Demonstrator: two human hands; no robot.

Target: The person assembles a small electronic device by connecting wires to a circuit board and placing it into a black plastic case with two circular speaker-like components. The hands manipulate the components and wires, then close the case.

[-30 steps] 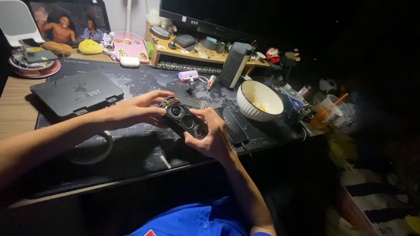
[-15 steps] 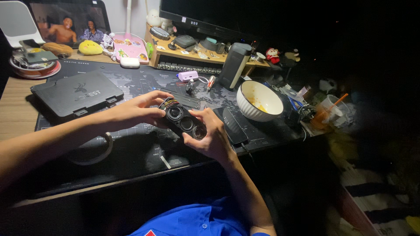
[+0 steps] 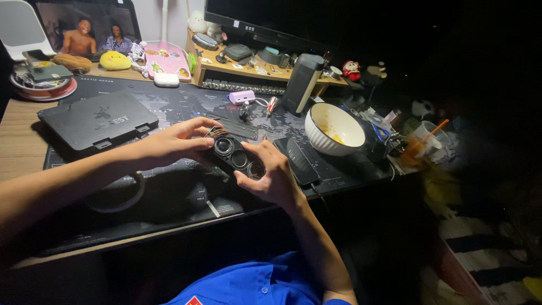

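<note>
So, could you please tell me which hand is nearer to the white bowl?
Right. The right hand grips the black speaker part beside the white bowl; the left hand is farther away.

1. We see a dim scene; light falls from the upper left across the wooden desk (image 3: pixel 17 135).
2. The right side sinks into near black.
3. The white ceramic bowl (image 3: pixel 334 129) catches a bright sheen.
4. Our forearms cast soft shadows over the dark desk mat (image 3: pixel 169 195).
5. The far right edge smears and blurs.
</note>
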